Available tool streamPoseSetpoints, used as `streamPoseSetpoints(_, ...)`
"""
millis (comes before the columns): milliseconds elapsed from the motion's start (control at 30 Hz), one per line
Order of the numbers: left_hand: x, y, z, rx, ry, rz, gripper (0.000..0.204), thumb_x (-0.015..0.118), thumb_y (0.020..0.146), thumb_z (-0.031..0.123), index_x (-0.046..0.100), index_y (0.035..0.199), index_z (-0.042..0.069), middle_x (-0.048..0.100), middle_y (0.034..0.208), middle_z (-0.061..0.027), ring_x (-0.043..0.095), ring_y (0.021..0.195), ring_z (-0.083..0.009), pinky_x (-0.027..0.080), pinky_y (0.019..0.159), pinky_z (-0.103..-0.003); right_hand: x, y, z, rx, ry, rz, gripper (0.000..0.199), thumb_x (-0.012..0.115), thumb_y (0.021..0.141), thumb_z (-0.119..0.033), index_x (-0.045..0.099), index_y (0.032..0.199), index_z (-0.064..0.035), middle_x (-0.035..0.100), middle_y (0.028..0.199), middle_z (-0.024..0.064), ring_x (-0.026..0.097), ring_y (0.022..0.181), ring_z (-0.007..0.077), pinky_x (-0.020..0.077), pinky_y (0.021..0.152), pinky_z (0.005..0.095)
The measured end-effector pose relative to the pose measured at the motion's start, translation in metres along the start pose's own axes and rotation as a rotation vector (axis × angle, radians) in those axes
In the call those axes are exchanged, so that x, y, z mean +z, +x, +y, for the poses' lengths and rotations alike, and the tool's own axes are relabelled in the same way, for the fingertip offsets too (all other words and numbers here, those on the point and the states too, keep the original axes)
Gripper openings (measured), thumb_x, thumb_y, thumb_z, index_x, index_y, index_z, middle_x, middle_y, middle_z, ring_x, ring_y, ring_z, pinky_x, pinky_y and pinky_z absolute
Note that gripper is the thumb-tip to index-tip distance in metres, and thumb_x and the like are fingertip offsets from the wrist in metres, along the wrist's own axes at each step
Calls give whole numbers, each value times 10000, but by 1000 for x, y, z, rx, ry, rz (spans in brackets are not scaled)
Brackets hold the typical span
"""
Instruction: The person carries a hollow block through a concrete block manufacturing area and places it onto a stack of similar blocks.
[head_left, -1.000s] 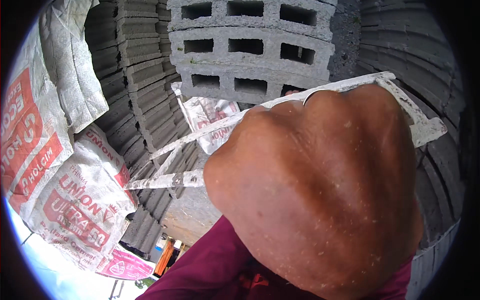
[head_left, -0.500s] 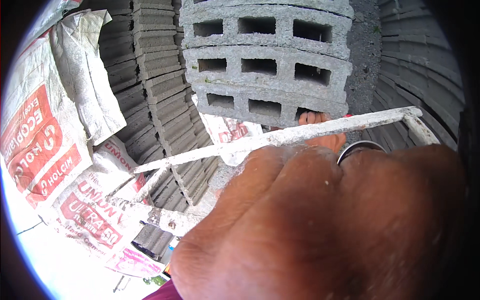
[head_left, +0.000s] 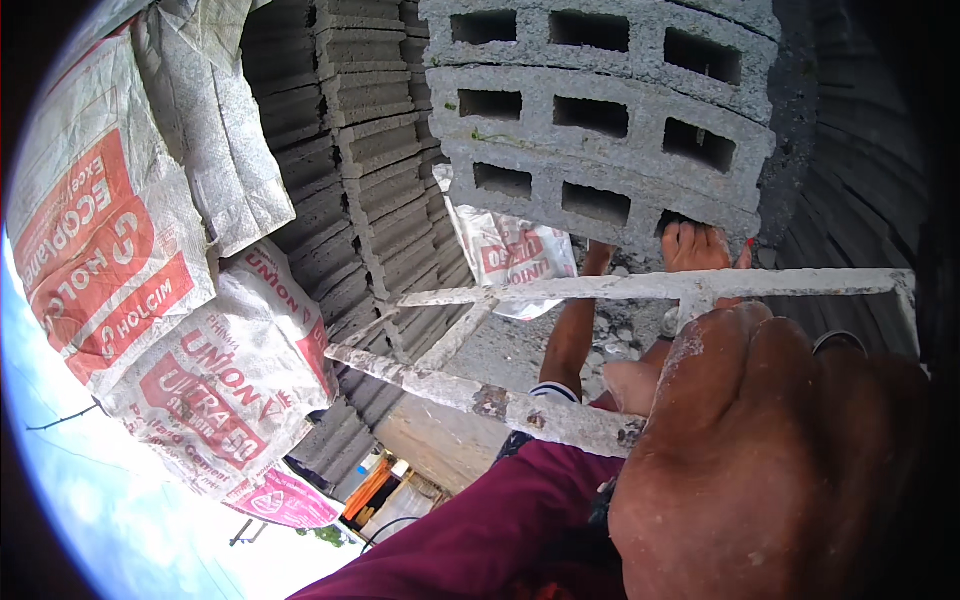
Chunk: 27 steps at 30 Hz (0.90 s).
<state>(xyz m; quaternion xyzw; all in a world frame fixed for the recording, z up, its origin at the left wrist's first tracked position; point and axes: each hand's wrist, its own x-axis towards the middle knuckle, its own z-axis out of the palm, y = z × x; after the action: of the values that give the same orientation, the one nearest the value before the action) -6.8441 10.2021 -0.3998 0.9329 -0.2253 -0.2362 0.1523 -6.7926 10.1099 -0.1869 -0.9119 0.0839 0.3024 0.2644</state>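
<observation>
The right hand [head_left: 760, 460] is clenched round a whitish, stained frame [head_left: 600, 286]; the state of the left hand cannot be told. The frame extends leftward from the grip, appearing below stacked hollow concrete blocks [head_left: 646, 118] and right of white-and-red sacks [head_left: 215, 385].

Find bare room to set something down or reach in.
Bare: the pale surface between the white-crusted frame and maroon clothing. Seemingly open: left and middle cavities of the lowest hollow concrete block. Crowded: lower right, where the right hand grips the frame.
</observation>
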Motion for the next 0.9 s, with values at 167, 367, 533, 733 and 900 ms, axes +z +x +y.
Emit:
streamPoseSetpoints(167, 7, 2, 23, -9, -86, -29, 330, 631, 855, 358, 633, 868, 28, 620, 853, -137, 539, 924, -303, 366, 931, -432, -18, -6, 0, 81, -63, -53, 272, 689, 845, -233, 648, 822, 34, 624, 776, 200, 592, 751, 343, 417, 745, 466)
streamPoseSetpoints(367, 20, 16, -20, -49, -55, 56, 363, 651, 835, 368, 644, 880, 7, 632, 886, -149, 551, 944, -309, 362, 959, -435, 36, 32, 49, 127, 140, 49, 315, 713, 792, -237, 665, 823, 72, 640, 791, 267, 598, 736, 402, 440, 702, 491)
streamPoseSetpoints(533, 15, 21, 4, 43, -72, 95, 434, 710, 771, 383, 669, 871, -38, 661, 879, -196, 579, 996, -314, 334, 1027, -437, 43, 24, 98, 430, 496, 503, 559, 667, 899, -455, 610, 676, 55, 554, 553, 108, 529, 484, 237, 400, 505, 413)
streamPoseSetpoints(733, 18, 18, -1, 58, -18, 191, 413, 741, 729, 394, 676, 791, -8, 662, 810, -172, 590, 924, -299, 362, 984, -428, 2, 38, 78, 228, 1270, 781, 606, 563, 974, -500, 606, 658, 16, 467, 522, 21, 424, 492, 86, 300, 477, 266)
streamPoseSetpoints(900, 18, 16, -8, 47, -21, 187, 394, 739, 731, 386, 670, 783, 2, 660, 789, -162, 593, 910, -297, 366, 965, -424, 43, 62, 84, 2, 1459, 693, 497, 545, 987, -369, 536, 609, -46, 449, 525, 14, 367, 493, 81, 269, 496, 248)
